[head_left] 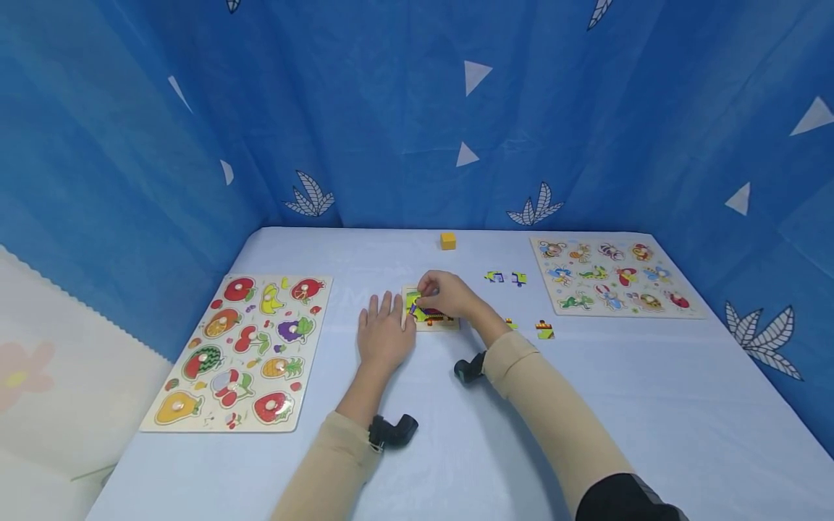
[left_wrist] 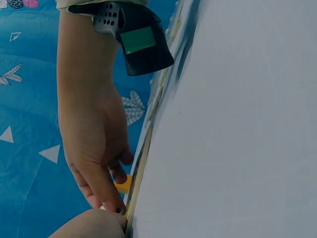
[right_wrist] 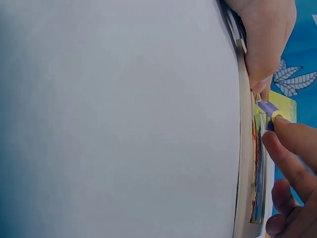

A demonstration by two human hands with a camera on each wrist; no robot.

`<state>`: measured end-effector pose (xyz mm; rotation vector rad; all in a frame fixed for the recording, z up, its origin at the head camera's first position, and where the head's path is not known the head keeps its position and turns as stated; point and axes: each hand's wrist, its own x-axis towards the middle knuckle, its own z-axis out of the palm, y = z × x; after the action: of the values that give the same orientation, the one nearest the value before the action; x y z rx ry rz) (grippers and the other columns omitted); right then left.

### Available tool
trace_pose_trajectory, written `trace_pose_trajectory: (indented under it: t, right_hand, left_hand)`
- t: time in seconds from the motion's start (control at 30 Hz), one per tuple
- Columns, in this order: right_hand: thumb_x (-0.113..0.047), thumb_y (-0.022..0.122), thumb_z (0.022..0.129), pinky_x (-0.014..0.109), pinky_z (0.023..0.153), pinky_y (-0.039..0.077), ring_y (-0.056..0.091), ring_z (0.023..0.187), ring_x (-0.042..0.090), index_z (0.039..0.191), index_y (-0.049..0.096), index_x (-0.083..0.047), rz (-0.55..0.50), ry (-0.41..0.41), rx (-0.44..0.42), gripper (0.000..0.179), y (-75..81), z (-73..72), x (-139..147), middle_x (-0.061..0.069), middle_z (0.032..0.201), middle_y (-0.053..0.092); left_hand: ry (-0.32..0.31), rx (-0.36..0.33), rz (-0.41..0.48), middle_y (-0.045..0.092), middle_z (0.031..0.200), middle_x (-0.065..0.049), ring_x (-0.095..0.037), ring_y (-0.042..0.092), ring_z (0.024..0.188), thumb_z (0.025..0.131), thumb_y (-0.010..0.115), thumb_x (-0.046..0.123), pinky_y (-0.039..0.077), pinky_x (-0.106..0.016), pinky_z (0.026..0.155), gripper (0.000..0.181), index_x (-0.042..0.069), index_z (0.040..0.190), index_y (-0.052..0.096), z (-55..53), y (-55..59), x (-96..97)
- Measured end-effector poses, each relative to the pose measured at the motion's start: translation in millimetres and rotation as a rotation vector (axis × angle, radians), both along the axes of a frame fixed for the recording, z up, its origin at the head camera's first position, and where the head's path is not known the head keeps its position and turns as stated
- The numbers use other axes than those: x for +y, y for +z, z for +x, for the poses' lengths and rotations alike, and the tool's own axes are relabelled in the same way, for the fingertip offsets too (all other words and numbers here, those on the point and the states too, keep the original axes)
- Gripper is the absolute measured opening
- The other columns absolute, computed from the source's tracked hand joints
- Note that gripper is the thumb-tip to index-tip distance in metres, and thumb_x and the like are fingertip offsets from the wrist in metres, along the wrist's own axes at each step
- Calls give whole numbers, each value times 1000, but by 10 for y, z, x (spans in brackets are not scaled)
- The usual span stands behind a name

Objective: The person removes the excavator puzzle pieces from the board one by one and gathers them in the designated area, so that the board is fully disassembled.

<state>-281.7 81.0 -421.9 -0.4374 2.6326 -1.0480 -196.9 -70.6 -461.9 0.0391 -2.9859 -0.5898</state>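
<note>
A small wooden jigsaw board (head_left: 449,326) with a bright green, red and purple picture lies mid-table. My left hand (head_left: 386,334) rests palm down with straight fingers at the board's left edge, its thumb side touching it. Between thumb and fingers, my right hand (head_left: 449,295) pinches a yellow-green and purple puzzle piece (right_wrist: 283,104), tilted up at the board's left part. The right fingers hide some of the picture. To the right lie loose pieces: two (head_left: 494,276) farther back, one (head_left: 544,330) nearer, and another partly behind the right forearm.
A fruit peg board (head_left: 302,391) lies on the left of the table, and an insect peg board (head_left: 625,313) at the back right. A yellow cube (head_left: 448,241) stands near the back edge. A blue curtain (head_left: 391,108) hangs behind the table.
</note>
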Motion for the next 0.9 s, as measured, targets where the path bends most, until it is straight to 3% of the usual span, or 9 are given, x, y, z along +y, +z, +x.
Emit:
trace_pose_trajectory:
  t: [0.33, 0.63, 0.9]
  right_hand:
    - [-24, 74, 90, 31, 80, 55, 67, 89, 17, 106, 62, -19, -92, -48, -63, 21, -13, -42, 60, 1, 98, 70]
    - [-24, 68, 95, 33, 81, 49, 62, 98, 22, 111, 60, -17, -105, -223, -29, 20, 88, -148, 382, 6, 106, 68]
    - [-22, 65, 96, 33, 76, 49, 59, 97, 25, 114, 59, -14, -18, -354, 6, 21, 96, -303, 718, 9, 110, 65]
  left_hand:
    - [8, -1, -4, 30, 163, -10, -35, 17, 154, 102, 38, 44, 14, -55, 125, 61, 12, 154, 37, 8, -3, 13]
    - [12, -9, 16, 28, 163, -10, -34, 16, 154, 102, 39, 44, 12, -53, 125, 61, 11, 154, 35, 15, 3, 8]
    - [15, -5, 16, 28, 163, -9, -33, 15, 155, 102, 37, 44, 12, -53, 126, 61, 11, 154, 35, -8, -13, 12]
